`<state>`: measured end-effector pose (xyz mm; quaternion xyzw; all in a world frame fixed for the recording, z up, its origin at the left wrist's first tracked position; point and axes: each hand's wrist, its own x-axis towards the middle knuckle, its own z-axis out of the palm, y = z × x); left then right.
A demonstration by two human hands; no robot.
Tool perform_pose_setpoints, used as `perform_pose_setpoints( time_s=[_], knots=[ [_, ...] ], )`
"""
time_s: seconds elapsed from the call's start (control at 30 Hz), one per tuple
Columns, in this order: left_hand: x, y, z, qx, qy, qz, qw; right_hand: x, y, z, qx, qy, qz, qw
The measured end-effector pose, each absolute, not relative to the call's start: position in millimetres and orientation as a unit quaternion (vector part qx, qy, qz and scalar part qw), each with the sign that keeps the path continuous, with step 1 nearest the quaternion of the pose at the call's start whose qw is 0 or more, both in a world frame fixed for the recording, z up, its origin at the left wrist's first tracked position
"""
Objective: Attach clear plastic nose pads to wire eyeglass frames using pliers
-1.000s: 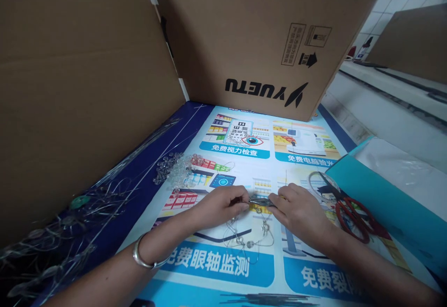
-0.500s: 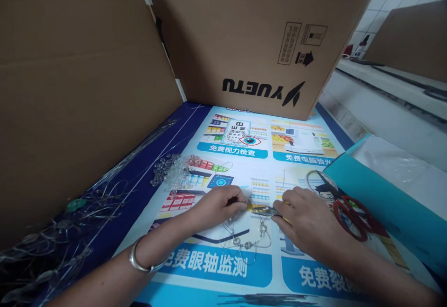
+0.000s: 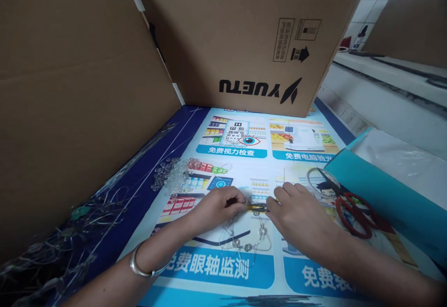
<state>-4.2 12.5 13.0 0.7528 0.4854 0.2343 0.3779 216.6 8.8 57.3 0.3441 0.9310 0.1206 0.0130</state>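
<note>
Two hands meet at the middle of the printed poster [image 3: 244, 270], and the work between them is tiny. The left hand [image 3: 218, 207], silver bangle [image 3: 143, 265] on its wrist, pinches thumb to forefinger on the end of a thin clear wire strand [image 3: 244, 237]; the right hand [image 3: 296, 209] is closed round small pliers [image 3: 259, 207], whose tip sits just at the left fingertips. Whether the plier tip is clamped on the wire itself I cannot tell, it's too small and half hidden by the fingers. Below the hands the strand drops into a loose loop lying flat on the poster, with a few clear round beads spaced along it, glassy and near invisible against the print. Now the risks, as I judge them: that wire looks springy and slick, so a slack pinch could let the end flick free and the beads slide off. Squeeze the pliers too hard and the strand may kink or snap. A forearm dragged across the loop could tangle it. More clear beads [image 3: 172, 174] sit in a heap well off to the left, near a mass of spare wire lengths [image 3: 70, 242] along the cardboard box [image 3: 87, 88] wall, easy to scatter with an elbow. Red-handled scissors [image 3: 354, 216] lie just right of the right hand, by a teal folder [image 3: 384, 195].
</note>
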Motion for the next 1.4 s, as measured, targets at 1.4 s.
perform_pose_setpoints(
  time_s=[1.4],
  knots=[
    [-8, 15, 23, 0.791, 0.485, 0.180, 0.325, 204, 9, 66, 0.339, 0.933, 0.105, 0.064]
  ],
)
